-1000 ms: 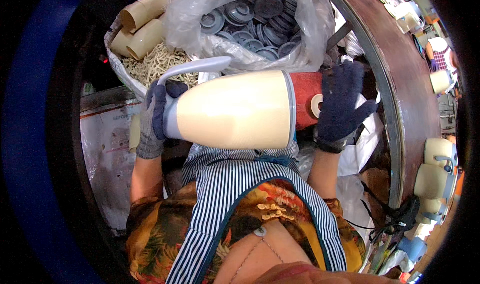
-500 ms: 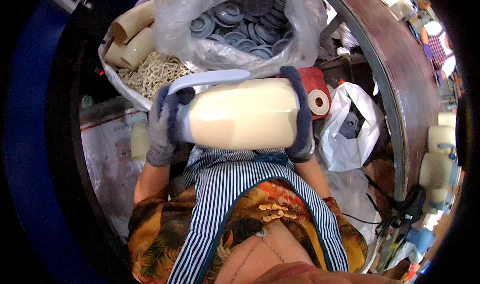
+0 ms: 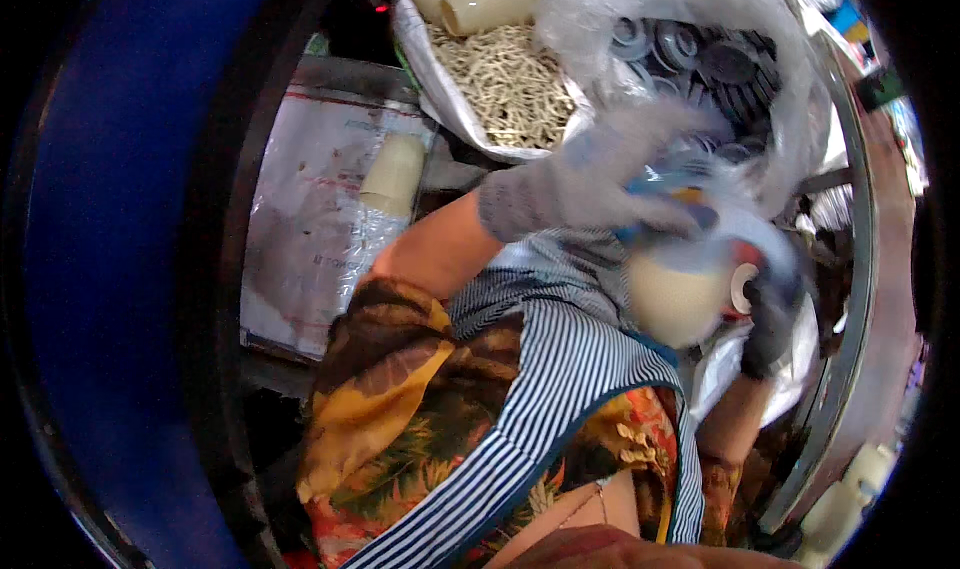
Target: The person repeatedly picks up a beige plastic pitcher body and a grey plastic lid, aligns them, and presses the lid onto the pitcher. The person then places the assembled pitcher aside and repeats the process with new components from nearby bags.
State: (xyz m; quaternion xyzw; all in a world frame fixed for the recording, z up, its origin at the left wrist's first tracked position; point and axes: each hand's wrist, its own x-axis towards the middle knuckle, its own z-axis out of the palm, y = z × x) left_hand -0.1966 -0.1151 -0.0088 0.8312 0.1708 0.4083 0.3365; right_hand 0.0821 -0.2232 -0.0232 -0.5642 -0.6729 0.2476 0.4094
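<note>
A cream jug (image 3: 678,297) with blurred pale blue parts (image 3: 745,231) lies tilted in front of my striped apron. My right hand (image 3: 778,314), in a dark glove, is closed around its right side, the fingers partly smeared. Above the jug's left end is my left hand (image 3: 610,174) in a grey glove, thumb and fingers spread apart. Blurred blue and orange colours show between that thumb and the fingers; what they belong to I cannot make out.
Ahead, a clear plastic bag (image 3: 590,44) holds several grey-blue round parts (image 3: 725,64). Beside it, a white sack (image 3: 455,124) contains small cream pieces (image 3: 505,84) and cream cylinders (image 3: 490,7). Another cream cylinder (image 3: 393,174) lies left on a plastic-covered surface (image 3: 300,209). A metal-edged table (image 3: 885,299) runs along the right.
The view has swung left. The jug, held sideways between both hands before, is now turned with its cream body foreshortened. My left hand has come off its left end and moved above it.
</note>
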